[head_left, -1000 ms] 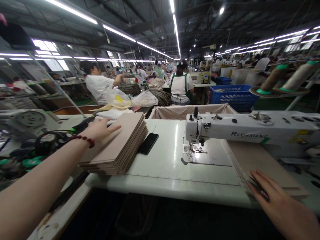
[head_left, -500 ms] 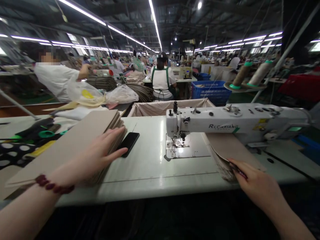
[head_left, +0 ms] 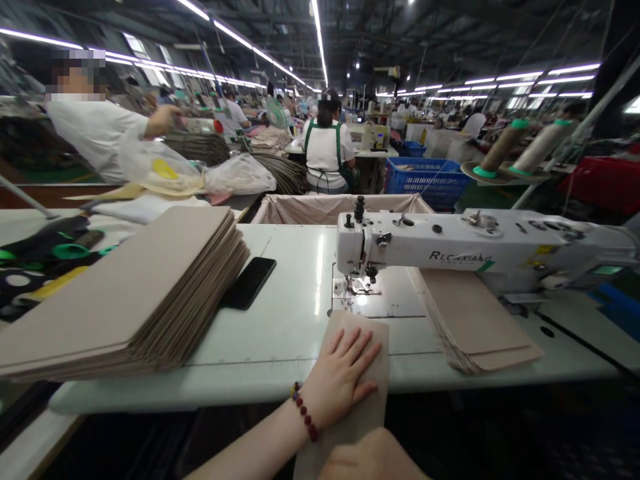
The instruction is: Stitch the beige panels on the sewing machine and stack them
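Observation:
My left hand (head_left: 343, 370), with a dark red bead bracelet at the wrist, lies flat with fingers spread on a beige fabric piece (head_left: 377, 333). That piece reaches from just before the needle plate (head_left: 385, 303) of the white sewing machine (head_left: 410, 240) down past the table's front edge. My right hand (head_left: 373, 457) is at the bottom of the view, curled closed over the piece's near part; its fingertips and whatever they hold are hidden. Left of my hands stands a thick stack of beige pieces (head_left: 145, 280). A smaller stack (head_left: 475, 320) lies under the machine arm.
A black phone (head_left: 250, 283) lies beside the thick stack. Two thread cones (head_left: 505, 147) stand behind the machine. A cloth-lined bin (head_left: 300, 210) and a blue crate (head_left: 425, 180) are beyond the table. Co-workers sit further off, one in green straps (head_left: 325, 150).
My left hand has moved right from the thick stack onto a piece before the needle. My right hand has left the smaller stack, where it held a slim dark tool, and come to the lower middle.

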The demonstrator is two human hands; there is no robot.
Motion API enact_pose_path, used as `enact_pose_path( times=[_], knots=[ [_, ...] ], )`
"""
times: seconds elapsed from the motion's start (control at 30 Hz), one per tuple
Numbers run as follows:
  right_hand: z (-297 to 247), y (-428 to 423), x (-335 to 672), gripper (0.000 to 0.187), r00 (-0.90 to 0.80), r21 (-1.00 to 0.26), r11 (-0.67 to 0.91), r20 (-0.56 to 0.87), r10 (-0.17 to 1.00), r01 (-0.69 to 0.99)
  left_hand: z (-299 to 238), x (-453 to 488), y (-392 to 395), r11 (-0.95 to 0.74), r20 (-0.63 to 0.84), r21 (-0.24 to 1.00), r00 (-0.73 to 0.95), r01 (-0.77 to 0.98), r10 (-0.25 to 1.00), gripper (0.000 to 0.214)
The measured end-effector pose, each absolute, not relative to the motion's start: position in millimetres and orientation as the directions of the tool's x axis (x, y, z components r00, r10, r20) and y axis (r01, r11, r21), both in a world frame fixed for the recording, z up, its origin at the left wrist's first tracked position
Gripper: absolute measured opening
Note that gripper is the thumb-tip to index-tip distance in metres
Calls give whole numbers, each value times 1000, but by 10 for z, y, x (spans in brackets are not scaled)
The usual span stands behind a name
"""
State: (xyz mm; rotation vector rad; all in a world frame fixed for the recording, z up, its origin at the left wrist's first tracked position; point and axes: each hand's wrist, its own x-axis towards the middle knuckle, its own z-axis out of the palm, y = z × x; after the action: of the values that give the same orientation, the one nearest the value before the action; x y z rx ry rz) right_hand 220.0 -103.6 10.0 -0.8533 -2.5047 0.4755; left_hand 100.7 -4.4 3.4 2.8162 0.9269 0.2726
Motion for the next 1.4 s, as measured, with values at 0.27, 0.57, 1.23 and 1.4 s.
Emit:
enact_pose_path(
  times=[0.27,0.57,1.23,1.4],
  knots=[
    [235,267,2588,43,-346,-418,375,145,927,828,32,248,-18,-657,154,32,646,753,748,61],
    [62,620,2732,52,-353,-293,372,118,928,881,33,352,401,-664,145,102,649,741,747,59],
    [12,560,2746,61,-305,-196,325,129,944,925,154,435,851,-659,39,263,675,705,737,63],
    [1,574,2747,61,-304,-207,328,137,943,922,155,470,827,-660,62,277,672,699,738,62]
  ],
)
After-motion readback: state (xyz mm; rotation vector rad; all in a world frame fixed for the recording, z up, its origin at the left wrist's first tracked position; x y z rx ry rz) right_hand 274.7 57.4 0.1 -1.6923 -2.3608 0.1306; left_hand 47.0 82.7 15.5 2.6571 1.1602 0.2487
